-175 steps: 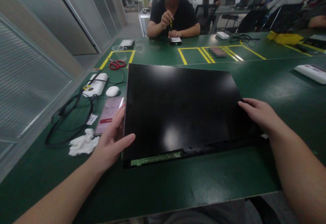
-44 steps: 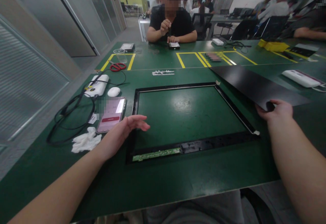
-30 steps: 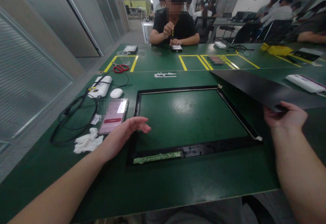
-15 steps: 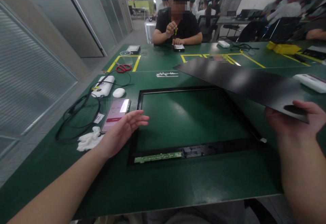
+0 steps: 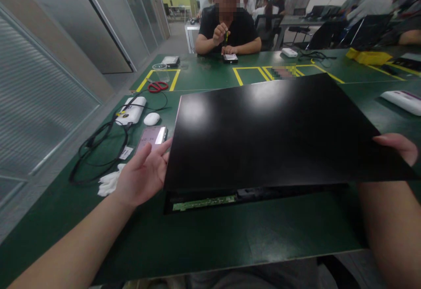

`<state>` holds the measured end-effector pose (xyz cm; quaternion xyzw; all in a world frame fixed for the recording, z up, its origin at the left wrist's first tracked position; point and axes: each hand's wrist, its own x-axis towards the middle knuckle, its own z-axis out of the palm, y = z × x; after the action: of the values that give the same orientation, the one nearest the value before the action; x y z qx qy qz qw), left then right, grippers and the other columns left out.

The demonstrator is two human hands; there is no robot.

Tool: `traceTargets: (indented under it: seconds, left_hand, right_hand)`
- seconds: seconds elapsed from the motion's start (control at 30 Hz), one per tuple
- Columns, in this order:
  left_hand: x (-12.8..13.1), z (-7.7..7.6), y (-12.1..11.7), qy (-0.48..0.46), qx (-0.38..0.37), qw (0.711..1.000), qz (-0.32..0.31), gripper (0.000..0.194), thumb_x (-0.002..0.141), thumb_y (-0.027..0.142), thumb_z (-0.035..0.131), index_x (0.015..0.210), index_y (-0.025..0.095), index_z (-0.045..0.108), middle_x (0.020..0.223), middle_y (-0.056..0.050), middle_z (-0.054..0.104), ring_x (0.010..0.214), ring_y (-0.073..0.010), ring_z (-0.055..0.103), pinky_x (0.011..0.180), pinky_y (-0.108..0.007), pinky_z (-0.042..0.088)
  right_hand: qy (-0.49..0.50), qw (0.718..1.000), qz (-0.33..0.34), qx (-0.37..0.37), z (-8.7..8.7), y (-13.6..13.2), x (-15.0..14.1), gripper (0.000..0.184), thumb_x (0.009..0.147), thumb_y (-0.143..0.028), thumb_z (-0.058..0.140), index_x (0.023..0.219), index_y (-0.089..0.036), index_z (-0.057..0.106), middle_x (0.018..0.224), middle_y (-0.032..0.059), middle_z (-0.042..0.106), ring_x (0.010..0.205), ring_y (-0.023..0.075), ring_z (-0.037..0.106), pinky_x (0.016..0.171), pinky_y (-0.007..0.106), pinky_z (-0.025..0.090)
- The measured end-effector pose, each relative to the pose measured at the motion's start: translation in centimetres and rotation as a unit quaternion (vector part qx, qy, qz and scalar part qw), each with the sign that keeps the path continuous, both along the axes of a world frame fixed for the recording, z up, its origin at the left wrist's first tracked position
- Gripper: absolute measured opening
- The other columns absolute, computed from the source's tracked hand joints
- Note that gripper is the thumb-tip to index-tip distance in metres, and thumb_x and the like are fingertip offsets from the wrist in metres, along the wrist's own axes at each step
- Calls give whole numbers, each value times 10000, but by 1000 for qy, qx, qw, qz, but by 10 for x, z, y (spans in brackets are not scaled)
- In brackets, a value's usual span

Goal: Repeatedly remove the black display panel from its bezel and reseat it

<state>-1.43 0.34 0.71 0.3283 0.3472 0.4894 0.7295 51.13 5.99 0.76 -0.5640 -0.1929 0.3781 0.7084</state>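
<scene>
A glossy black screen panel [image 5: 263, 135] is held above a black frame [image 5: 283, 192], covering most of it. Along the frame's front strip a green circuit board [image 5: 204, 202] still shows. My right hand [image 5: 399, 145] grips the panel's right edge, thumb on top and the other fingers mostly hidden beneath. At the panel's left edge is my left hand [image 5: 144, 173], palm up with thumb and fingers apart. Its fingertips meet the edge or pass just under it; I cannot tell which. A phone [image 5: 151, 137] lies behind my left hand, partly covered by it.
Left on the green table [image 5: 210, 245] are crumpled tissue [image 5: 109, 183], a black cable [image 5: 74, 164], a white device [image 5: 131, 110], a white oval case [image 5: 151, 119] and red scissors [image 5: 158, 87]. Across sits a person [image 5: 228, 30] working on a hard drive [image 5: 230, 58]. A white power strip [image 5: 401, 101] lies right.
The panel has swung leftward from the right side to lie over the frame, carried by my right hand. My left hand has turned palm up and come to the panel's left edge.
</scene>
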Motion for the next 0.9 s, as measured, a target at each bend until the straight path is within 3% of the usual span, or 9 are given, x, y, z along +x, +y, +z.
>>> traceTargets:
  seconds: [0.17,0.3,0.43,0.63,0.77,0.9]
  left_hand:
    - [-2,3,-7,38,-17,995,91,491,927,232,755,1418,236,750,1181,-46,882,1248,-370,787,1141,-507,602]
    - [-3,11,-9,30,-8,990,137,508,926,222,740,1433,216,748,1251,-48,871,1321,-392,746,1198,-525,562]
    - [4,16,-10,7,34,988,152,540,879,179,747,1415,246,756,1300,-35,859,1386,-392,705,1235,-528,528]
    - [11,20,-12,11,56,986,157,435,857,178,779,1283,258,814,1263,-46,870,1439,-407,661,1253,-555,504]
    - [10,21,-9,20,48,988,144,272,809,198,857,1079,229,857,1111,-44,900,1399,-411,692,1250,-526,511]
    - [5,6,-6,38,25,991,129,352,832,220,873,1183,236,847,1154,-37,896,1320,-379,753,1220,-484,546]
  right_hand:
    - [-15,997,70,-36,-5,-2,-10,273,575,-120,731,777,-281,642,871,63,745,966,372,797,661,596,733]
    - [-50,988,136,-48,6,4,-32,308,573,-112,727,839,-267,745,885,29,797,832,281,803,611,429,712]
    - [-39,970,208,-122,9,14,-41,385,578,-135,712,949,-170,810,780,73,788,646,221,762,520,284,629]
    - [-101,967,191,-131,2,17,-40,292,670,-89,709,940,-116,819,846,129,815,645,139,737,551,161,566]
    - [-146,964,165,-151,7,16,-46,289,750,-43,683,997,-149,790,780,117,804,619,177,745,541,211,584]
    - [-197,956,141,-166,12,14,-52,313,805,-43,655,1062,-167,783,727,85,786,594,170,727,525,216,554]
